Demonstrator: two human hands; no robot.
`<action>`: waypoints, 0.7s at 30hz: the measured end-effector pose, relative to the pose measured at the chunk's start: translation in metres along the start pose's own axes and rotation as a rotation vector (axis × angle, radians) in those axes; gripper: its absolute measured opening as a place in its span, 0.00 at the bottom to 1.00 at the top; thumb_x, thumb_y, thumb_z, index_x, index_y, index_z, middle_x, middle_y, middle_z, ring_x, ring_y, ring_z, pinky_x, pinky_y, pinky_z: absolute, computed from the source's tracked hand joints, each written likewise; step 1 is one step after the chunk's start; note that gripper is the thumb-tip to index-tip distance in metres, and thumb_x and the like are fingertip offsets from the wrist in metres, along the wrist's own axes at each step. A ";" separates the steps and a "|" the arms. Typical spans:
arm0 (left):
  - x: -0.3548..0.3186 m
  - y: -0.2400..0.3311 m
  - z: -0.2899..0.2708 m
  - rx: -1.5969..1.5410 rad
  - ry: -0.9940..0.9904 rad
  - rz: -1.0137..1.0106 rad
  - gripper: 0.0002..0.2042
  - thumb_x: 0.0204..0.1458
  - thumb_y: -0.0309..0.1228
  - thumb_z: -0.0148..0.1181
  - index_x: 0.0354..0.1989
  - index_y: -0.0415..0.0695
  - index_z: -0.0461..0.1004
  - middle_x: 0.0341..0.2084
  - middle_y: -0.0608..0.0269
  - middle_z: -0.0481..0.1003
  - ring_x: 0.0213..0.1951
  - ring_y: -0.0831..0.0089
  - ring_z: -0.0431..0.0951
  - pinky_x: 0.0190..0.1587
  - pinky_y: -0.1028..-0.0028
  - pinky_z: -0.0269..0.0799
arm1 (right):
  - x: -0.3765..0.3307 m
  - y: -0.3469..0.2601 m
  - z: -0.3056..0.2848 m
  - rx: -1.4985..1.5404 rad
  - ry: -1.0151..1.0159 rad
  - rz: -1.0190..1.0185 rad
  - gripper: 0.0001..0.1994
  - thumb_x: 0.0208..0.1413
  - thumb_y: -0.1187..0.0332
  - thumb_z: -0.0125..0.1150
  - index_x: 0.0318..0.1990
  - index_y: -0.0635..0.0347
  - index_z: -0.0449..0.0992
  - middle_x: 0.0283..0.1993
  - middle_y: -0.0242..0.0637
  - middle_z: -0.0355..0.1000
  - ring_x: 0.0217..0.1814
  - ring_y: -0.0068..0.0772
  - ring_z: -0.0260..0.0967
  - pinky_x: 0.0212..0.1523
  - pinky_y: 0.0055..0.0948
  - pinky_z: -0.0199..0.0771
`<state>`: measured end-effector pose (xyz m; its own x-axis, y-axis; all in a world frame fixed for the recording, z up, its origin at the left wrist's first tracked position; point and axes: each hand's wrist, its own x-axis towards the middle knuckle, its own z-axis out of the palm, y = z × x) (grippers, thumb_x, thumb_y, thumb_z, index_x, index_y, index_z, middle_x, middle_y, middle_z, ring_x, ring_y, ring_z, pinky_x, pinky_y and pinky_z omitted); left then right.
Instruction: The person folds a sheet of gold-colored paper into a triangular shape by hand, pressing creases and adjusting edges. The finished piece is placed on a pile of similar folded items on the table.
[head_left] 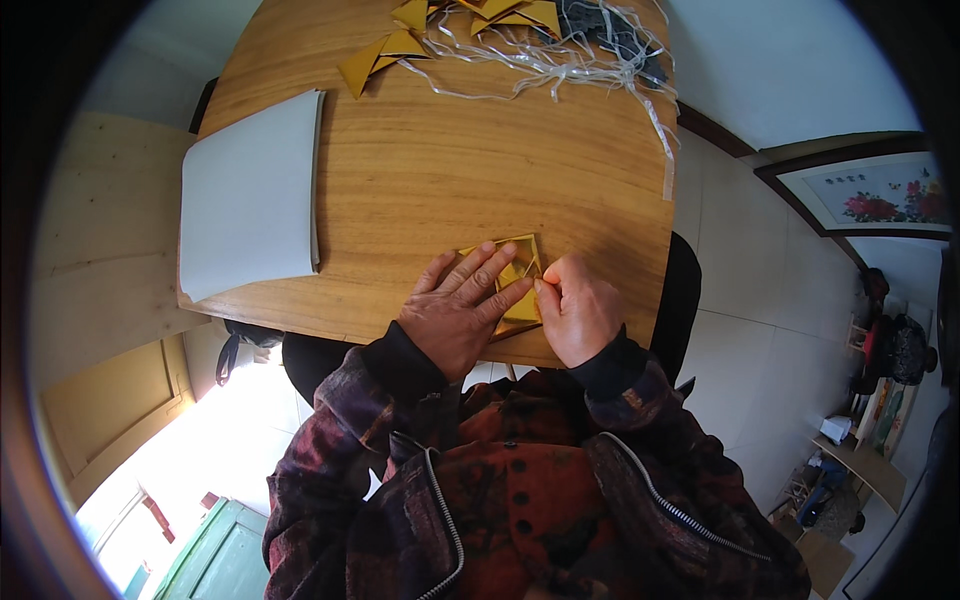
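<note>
A shiny gold sheet of folded paper [522,262] lies on the wooden table near its front edge. My left hand [462,305] rests flat over its left part, fingers spread and pressing on it, so much of the sheet is hidden. At the sheet's right edge my right hand [578,308] is closed, thumb and forefinger pinching the gold paper. The thumb of my left hand reaches close to those pinching fingertips.
A stack of large white sheets [250,200] lies at the table's left. Along the far edge are several folded gold paper pieces [385,58] and a tangle of whitish plastic strips [570,68]. A framed flower picture [870,190] leans at the right beyond the table [430,170].
</note>
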<state>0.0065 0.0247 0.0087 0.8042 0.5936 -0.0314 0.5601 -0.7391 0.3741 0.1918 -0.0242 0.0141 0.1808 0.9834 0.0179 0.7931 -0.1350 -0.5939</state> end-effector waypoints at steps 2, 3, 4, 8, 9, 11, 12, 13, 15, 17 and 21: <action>0.000 0.000 0.001 0.014 0.012 -0.001 0.24 0.57 0.36 0.53 0.64 0.60 0.65 0.69 0.65 0.56 0.70 0.69 0.54 0.69 0.59 0.46 | 0.000 0.000 0.002 0.013 0.017 0.008 0.07 0.52 0.70 0.64 0.32 0.55 0.69 0.22 0.43 0.71 0.25 0.51 0.72 0.26 0.45 0.69; 0.000 0.000 0.002 0.018 0.020 -0.001 0.24 0.57 0.36 0.53 0.64 0.60 0.65 0.69 0.65 0.56 0.70 0.69 0.54 0.69 0.59 0.46 | 0.000 0.000 0.003 0.005 0.024 0.002 0.07 0.52 0.70 0.64 0.32 0.55 0.69 0.22 0.43 0.71 0.25 0.51 0.72 0.26 0.45 0.69; 0.000 0.000 0.002 0.020 0.023 -0.001 0.24 0.57 0.35 0.52 0.64 0.60 0.65 0.69 0.65 0.56 0.70 0.69 0.54 0.69 0.59 0.46 | 0.000 0.000 0.005 -0.002 0.033 -0.006 0.07 0.51 0.70 0.64 0.31 0.55 0.69 0.23 0.43 0.71 0.25 0.51 0.72 0.26 0.45 0.69; 0.000 -0.002 0.004 0.001 0.006 -0.002 0.23 0.58 0.35 0.51 0.64 0.60 0.66 0.69 0.65 0.56 0.70 0.69 0.54 0.69 0.59 0.46 | -0.002 0.003 0.008 -0.082 0.023 -0.032 0.09 0.51 0.69 0.64 0.31 0.55 0.67 0.26 0.41 0.72 0.27 0.50 0.72 0.26 0.45 0.70; 0.000 -0.001 0.005 0.005 0.003 -0.004 0.23 0.58 0.35 0.51 0.64 0.59 0.66 0.69 0.65 0.55 0.70 0.69 0.54 0.69 0.59 0.46 | -0.005 0.004 0.007 -0.063 0.051 -0.077 0.09 0.50 0.69 0.64 0.32 0.55 0.68 0.28 0.41 0.72 0.29 0.49 0.73 0.28 0.44 0.71; -0.001 -0.003 0.007 0.008 0.021 0.001 0.22 0.58 0.34 0.52 0.63 0.59 0.67 0.69 0.64 0.56 0.70 0.67 0.55 0.69 0.60 0.47 | -0.010 0.008 0.005 -0.018 0.099 -0.170 0.10 0.49 0.69 0.65 0.34 0.56 0.69 0.31 0.41 0.72 0.33 0.48 0.73 0.30 0.42 0.72; -0.001 -0.004 0.008 0.006 0.047 0.009 0.22 0.57 0.34 0.54 0.62 0.59 0.67 0.68 0.64 0.57 0.69 0.66 0.56 0.68 0.60 0.49 | -0.016 0.009 0.003 -0.022 0.085 -0.250 0.12 0.47 0.68 0.66 0.38 0.57 0.70 0.36 0.40 0.72 0.38 0.47 0.72 0.36 0.41 0.72; -0.001 -0.004 0.009 0.002 0.067 0.013 0.23 0.56 0.33 0.56 0.62 0.59 0.67 0.68 0.64 0.59 0.69 0.66 0.57 0.67 0.60 0.50 | -0.026 0.009 0.000 -0.026 0.070 -0.331 0.15 0.46 0.68 0.67 0.41 0.57 0.72 0.41 0.40 0.72 0.44 0.45 0.72 0.41 0.41 0.72; -0.001 -0.006 0.010 -0.007 0.054 0.020 0.24 0.56 0.36 0.56 0.63 0.58 0.66 0.68 0.63 0.57 0.69 0.65 0.55 0.68 0.59 0.49 | -0.044 0.009 -0.001 -0.063 0.011 -0.451 0.21 0.44 0.66 0.69 0.48 0.58 0.72 0.51 0.40 0.69 0.55 0.44 0.68 0.51 0.41 0.69; -0.002 -0.008 0.011 -0.013 0.037 0.034 0.25 0.55 0.37 0.57 0.64 0.58 0.65 0.69 0.62 0.56 0.70 0.65 0.54 0.68 0.59 0.48 | -0.055 0.010 0.002 -0.128 -0.076 -0.537 0.29 0.41 0.65 0.71 0.55 0.58 0.71 0.61 0.39 0.65 0.66 0.43 0.61 0.62 0.43 0.63; -0.002 -0.009 0.009 0.031 0.037 0.069 0.27 0.55 0.39 0.56 0.66 0.58 0.63 0.70 0.61 0.54 0.71 0.65 0.53 0.68 0.59 0.48 | -0.061 0.018 0.005 -0.214 -0.190 -0.562 0.36 0.40 0.61 0.72 0.61 0.57 0.67 0.69 0.39 0.56 0.74 0.41 0.48 0.68 0.48 0.55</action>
<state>0.0017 0.0272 -0.0031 0.8337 0.5515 0.0282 0.5097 -0.7881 0.3451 0.1921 -0.0857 -0.0017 -0.3879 0.9132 0.1253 0.8396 0.4061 -0.3607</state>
